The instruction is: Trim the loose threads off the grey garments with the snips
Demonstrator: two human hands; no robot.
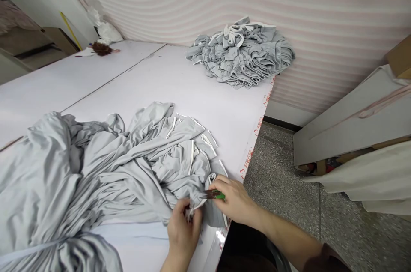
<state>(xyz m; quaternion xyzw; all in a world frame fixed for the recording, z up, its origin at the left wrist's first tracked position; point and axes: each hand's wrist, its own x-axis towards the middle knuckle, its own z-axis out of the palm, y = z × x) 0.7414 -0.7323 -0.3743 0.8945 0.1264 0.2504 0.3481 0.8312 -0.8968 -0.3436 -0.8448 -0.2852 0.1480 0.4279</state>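
Grey fabric with white edging (128, 169) lies heaped over the near left part of the table. My left hand (184, 225) pinches a bit of this fabric near the table's front edge, thumb and fingers closed on it. Just right of it, my right hand (233, 199) is closed around small thread snips (212, 195) with dark blades and a green part. The snips point left, toward the fabric above my left hand. Part of the snips is hidden inside my right hand.
A pile of gathered grey pieces (244, 55) sits at the table's far right corner. The white table (205, 92) ends at a taped right edge. Beyond it are a speckled floor (276, 169) and a cloth-draped shelf (353, 118). A brown tuft (102, 48) lies far left.
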